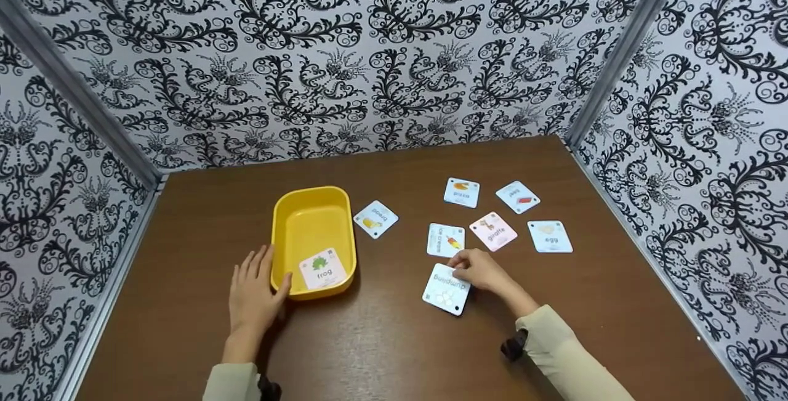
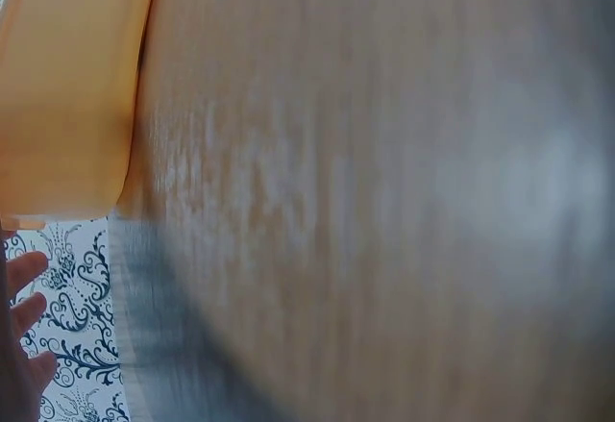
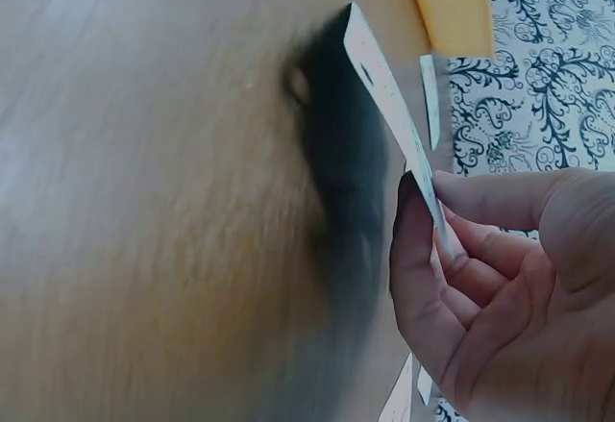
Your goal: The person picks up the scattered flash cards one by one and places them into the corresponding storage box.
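My right hand (image 1: pixel 483 270) pinches the dumpling card (image 1: pixel 446 293) between thumb and fingers. In the right wrist view this card (image 3: pixel 389 100) is held up off the table, its shadow below. At the left, my left hand (image 1: pixel 255 296) rests against the near left corner of a yellow tray (image 1: pixel 277 222), thumb at the rim and fingers spread along the outer side. A pink frog card (image 1: pixel 323 270) lies inside the tray, at its near end. The left wrist view shows the tray's side (image 2: pixel 67 86) and some of the left fingers (image 2: pixel 27 311).
The bread card (image 1: pixel 376 219) lies just right of the tray. Right of centre are the ice cream card (image 1: pixel 446 240), pizza card (image 1: pixel 462 193), giraffe card (image 1: pixel 493 231), egg card (image 1: pixel 550 237) and another blue card (image 1: pixel 518 197). Patterned walls (image 1: pixel 381 81) enclose the brown table (image 1: pixel 381 352).
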The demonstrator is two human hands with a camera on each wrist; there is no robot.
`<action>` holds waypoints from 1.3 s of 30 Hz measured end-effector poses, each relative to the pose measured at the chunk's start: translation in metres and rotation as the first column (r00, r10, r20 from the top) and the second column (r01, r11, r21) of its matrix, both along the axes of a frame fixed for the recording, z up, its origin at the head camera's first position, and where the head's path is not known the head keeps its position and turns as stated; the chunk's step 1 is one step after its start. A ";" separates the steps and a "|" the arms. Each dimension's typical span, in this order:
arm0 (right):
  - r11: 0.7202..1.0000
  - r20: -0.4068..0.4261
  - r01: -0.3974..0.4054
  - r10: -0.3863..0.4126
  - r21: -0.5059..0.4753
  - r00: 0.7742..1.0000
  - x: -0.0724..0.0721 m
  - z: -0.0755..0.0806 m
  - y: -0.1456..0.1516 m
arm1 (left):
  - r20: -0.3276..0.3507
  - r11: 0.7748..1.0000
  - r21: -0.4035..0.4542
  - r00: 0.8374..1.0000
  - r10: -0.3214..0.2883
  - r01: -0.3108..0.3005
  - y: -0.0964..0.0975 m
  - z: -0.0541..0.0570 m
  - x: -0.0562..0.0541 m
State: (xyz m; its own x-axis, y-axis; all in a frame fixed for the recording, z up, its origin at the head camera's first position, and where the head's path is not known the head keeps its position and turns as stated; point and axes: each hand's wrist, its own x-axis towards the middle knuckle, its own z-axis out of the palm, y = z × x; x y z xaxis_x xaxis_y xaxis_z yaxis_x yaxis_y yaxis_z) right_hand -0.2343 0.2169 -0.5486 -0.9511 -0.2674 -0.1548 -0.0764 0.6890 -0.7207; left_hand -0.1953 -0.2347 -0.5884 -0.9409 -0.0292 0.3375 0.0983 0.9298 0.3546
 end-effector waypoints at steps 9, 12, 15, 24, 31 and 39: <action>0.991 0.026 0.012 -0.009 -0.135 1.000 -0.006 0.006 -0.008 | -0.003 1.000 0.011 1.000 0.000 0.000 0.001 0.001 0.001; 0.985 0.005 0.003 -0.003 -0.172 1.000 -0.008 0.006 -0.012 | -0.005 1.000 0.010 1.000 0.000 0.000 0.001 0.002 0.001; 0.978 -0.013 -0.015 0.013 -0.209 1.000 -0.010 0.007 -0.018 | -0.005 1.000 0.005 1.000 0.000 0.000 0.001 0.003 0.002; 0.938 0.104 0.043 -0.007 -0.344 0.995 -0.010 0.020 -0.046 | -0.048 1.000 0.007 0.999 -0.004 0.004 0.001 0.001 0.000; 0.941 0.097 0.047 -0.015 -0.336 0.995 -0.015 0.030 -0.071 | -0.024 1.000 0.017 1.000 -0.003 0.004 0.001 0.001 0.000; 0.899 0.103 0.081 -0.041 -0.431 0.994 -0.018 0.036 -0.104 | 0.002 1.000 0.018 1.000 0.000 0.000 0.002 0.002 0.001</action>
State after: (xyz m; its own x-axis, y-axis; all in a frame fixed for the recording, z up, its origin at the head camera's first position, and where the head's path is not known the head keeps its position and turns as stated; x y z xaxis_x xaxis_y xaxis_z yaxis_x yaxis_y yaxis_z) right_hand -0.2525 0.1132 -0.5125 -0.9554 -0.2693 -0.1213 0.0339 0.3079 -0.9508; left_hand -0.1946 -0.2326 -0.5865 -0.9415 -0.0355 0.3351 0.0974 0.9233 0.3715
